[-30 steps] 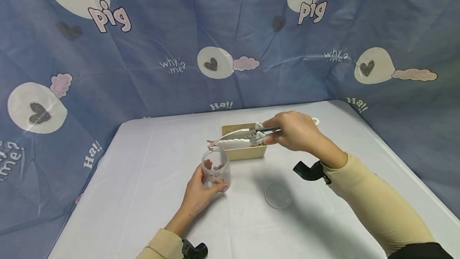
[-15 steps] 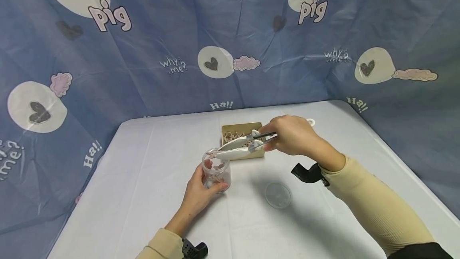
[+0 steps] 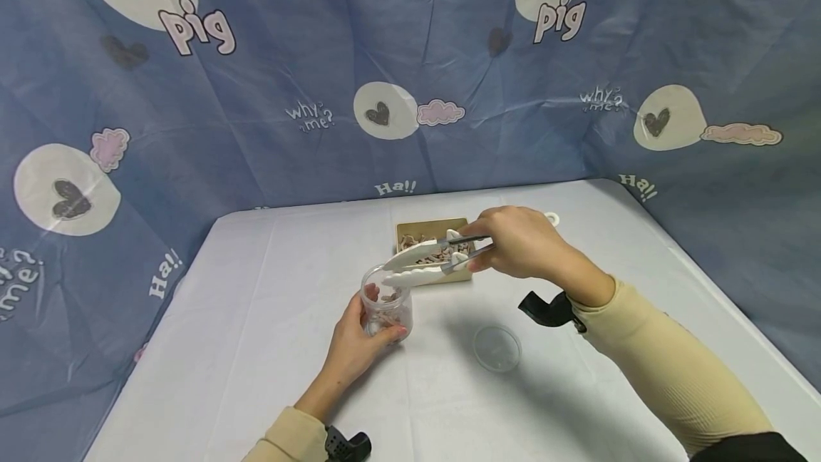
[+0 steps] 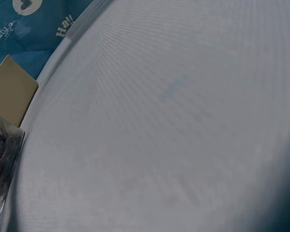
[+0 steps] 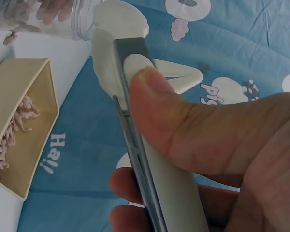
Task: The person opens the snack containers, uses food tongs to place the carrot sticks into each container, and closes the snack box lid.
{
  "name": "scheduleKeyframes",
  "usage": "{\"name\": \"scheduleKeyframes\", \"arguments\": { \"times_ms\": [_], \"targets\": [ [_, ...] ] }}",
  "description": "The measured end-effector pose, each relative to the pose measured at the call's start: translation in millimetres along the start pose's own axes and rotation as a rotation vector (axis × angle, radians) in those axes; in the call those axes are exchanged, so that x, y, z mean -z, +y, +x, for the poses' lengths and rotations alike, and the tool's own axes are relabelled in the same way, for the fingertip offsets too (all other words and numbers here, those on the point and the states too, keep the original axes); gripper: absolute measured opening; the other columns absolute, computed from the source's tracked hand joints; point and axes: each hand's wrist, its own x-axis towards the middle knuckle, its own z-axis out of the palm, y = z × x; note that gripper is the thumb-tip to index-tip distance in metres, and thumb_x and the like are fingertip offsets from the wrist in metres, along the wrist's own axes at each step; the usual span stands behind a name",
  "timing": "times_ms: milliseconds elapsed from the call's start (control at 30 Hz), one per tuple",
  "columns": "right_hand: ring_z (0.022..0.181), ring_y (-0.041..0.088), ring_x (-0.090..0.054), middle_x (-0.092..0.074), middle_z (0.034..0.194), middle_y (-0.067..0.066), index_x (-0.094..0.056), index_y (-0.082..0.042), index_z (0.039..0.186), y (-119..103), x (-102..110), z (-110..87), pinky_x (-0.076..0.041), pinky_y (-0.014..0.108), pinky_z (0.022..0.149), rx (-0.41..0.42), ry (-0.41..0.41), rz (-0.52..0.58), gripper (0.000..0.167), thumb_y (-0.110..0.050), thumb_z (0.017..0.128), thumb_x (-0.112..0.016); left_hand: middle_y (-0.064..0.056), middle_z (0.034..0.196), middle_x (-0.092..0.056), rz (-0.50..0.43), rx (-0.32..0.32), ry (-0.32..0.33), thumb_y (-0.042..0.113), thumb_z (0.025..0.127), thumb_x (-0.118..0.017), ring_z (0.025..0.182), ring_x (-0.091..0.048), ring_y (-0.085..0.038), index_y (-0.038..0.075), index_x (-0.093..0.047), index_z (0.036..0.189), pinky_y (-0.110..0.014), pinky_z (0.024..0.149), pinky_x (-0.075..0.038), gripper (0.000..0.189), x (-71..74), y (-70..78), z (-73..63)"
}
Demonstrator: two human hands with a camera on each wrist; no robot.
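One second ago the tongs (image 3: 417,277) carried a pinkish strip over the far rim of the jar (image 3: 387,309). After this they came lower and nearer, and now their tips are at the mouth of the jar. The tips stand more apart, and the strip has gone from between them; I cannot tell it among the pieces (image 3: 388,321) inside. The right hand (image 3: 518,241) has also moved a little nearer and left. So more of the heap (image 3: 415,242) in the box (image 3: 431,227) has become visible.

Clear jar (image 4: 17,152) near beige box (image 4: 13,92)
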Motion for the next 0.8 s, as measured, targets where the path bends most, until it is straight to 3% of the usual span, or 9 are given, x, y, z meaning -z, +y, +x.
{"name": "scheduleKeyframes", "arguments": {
  "times_ms": [167,367,600,800],
  "targets": [
    [0.095,0.023,-0.069,-0.075,0.105,0.001,-0.073,-0.022,0.119,7.1,1.1,2.9,-0.056,0.044,0.071,-0.041,0.018,0.026,0.044,-0.034,0.078,-0.082,-0.016,0.147,-0.050,-0.001,-0.004,-0.001,0.033,0.075,-0.087,0.141,-0.044,-0.035,0.008,-0.035,0.149,-0.048,0.120,-0.035,0.094,0.7,0.3,-0.1],
    [0.108,0.032,-0.068,-0.072,0.120,0.010,-0.068,-0.020,0.127,26.3,-6.7,13.7,-0.056,0.051,0.078,-0.172,-0.010,0.027,0.050,-0.036,0.081,-0.080,-0.017,0.151,-0.046,-0.003,-0.004,0.000,0.032,0.075,-0.087,0.142,-0.043,-0.035,0.007,-0.034,0.150,-0.045,0.120,-0.035,0.095,0.3,0.5,-0.1],
    [0.112,0.033,-0.066,-0.070,0.123,0.011,-0.068,-0.016,0.126,47.1,-24.4,30.1,-0.056,0.054,0.083,-0.269,-0.123,-0.005,0.050,-0.037,0.082,-0.079,-0.017,0.152,-0.044,-0.014,0.002,-0.002,0.033,0.075,-0.087,0.142,-0.042,-0.035,0.006,-0.034,0.150,-0.044,0.120,-0.035,0.095,-1.5,-0.6,0.3],
    [0.104,0.028,-0.065,-0.071,0.118,0.009,-0.071,-0.016,0.117,53.2,-37.3,39.6,-0.055,0.051,0.079,-0.308,-0.199,-0.007,0.042,-0.039,0.082,-0.078,-0.016,0.152,-0.045,-0.013,-0.003,0.000,0.033,0.074,-0.087,0.141,-0.043,-0.035,0.007,-0.035,0.150,-0.045,0.120,-0.035,0.096,-1.6,-0.9,0.6]
  ]
}}
